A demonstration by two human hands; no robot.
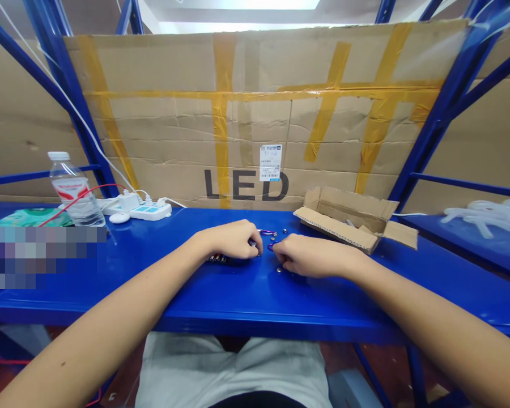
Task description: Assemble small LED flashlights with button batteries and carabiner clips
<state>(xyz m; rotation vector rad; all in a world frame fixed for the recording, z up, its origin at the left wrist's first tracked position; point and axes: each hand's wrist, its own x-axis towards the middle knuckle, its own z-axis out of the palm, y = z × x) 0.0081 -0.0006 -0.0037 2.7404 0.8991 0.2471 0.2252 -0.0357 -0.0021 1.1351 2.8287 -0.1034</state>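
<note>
My left hand (237,240) is closed, knuckles up, with a small shiny piece partly showing at its curled fingers. Under its wrist lies a dark object (216,258) with a row of red and silver bits, mostly covered by the hand. My right hand (304,256) is closed in a pinch just to the right, with a small purple-blue loop (271,247) at its fingertips; what it grips is hidden. Between and around the hands lie several small round metal pieces (279,270) and a thin purple item (267,232) with a pale end.
An open cardboard box (335,226) stands behind my right hand on the blue table (238,300). At the left are a water bottle (74,190), a white power strip (148,211) and a green packet (34,217). Clear tubing (488,218) lies far right; a cardboard sheet (170,130) rises behind.
</note>
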